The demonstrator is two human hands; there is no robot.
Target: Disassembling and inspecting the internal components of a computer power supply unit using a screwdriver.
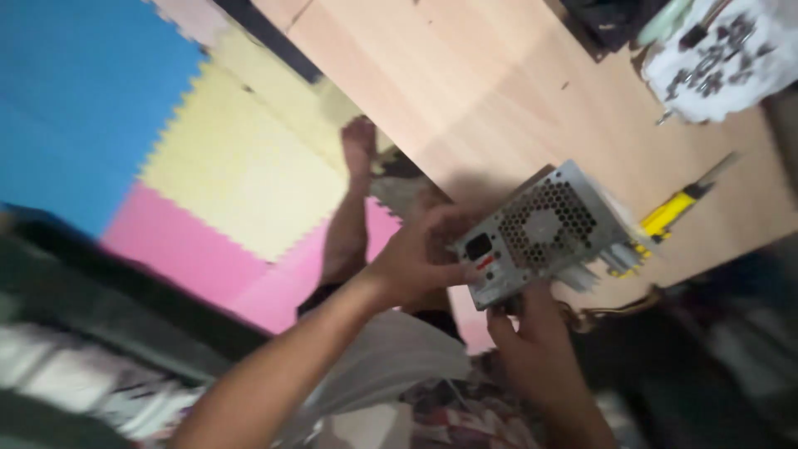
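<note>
A grey metal computer power supply (540, 229) with a round fan grille is held above the edge of a light wooden table (499, 83). My left hand (420, 258) grips its left end, beside the socket and switch. My right hand (532, 333) holds it from below, fingers curled under its lower edge. The picture is tilted and blurred by motion.
A yellow-handled screwdriver (677, 204) lies on the table to the right of the power supply. A white cloth (723, 54) with several small dark parts sits at the top right. Blue, yellow and pink foam floor mats (224, 158) lie at left, with my bare leg (349, 208) over them.
</note>
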